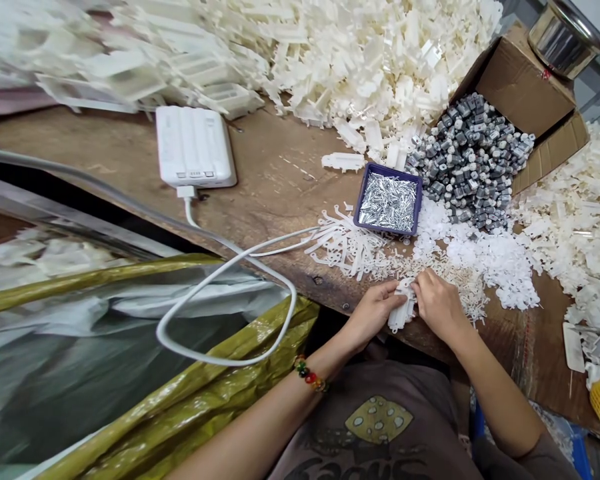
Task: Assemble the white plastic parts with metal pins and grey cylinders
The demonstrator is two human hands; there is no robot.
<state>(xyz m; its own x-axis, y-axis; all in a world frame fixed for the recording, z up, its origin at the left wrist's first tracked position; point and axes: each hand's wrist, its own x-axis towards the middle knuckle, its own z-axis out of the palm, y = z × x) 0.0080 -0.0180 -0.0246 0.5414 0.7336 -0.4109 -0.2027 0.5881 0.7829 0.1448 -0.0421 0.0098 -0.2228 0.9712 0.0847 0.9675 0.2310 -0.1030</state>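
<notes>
My left hand [374,312] and my right hand [437,305] meet at the near edge of the wooden table [275,173]. Both are closed around one small white plastic part [401,313], which sticks out below the fingers. A beaded bracelet [309,374] circles my left wrist. Just beyond the hands lie scattered small white plastic pieces [480,260] and thin white strips [345,247]. A little purple tray [389,201] of shiny metal pins sits behind them.
A heap of grey metal-and-plastic parts [473,160] spills from an open cardboard box [525,87]. Large piles of cream plastic parts [370,60] cover the back and right. A white power bank [194,147] with a looping white cable [220,280] lies left, above a yellow-green plastic bag [220,373].
</notes>
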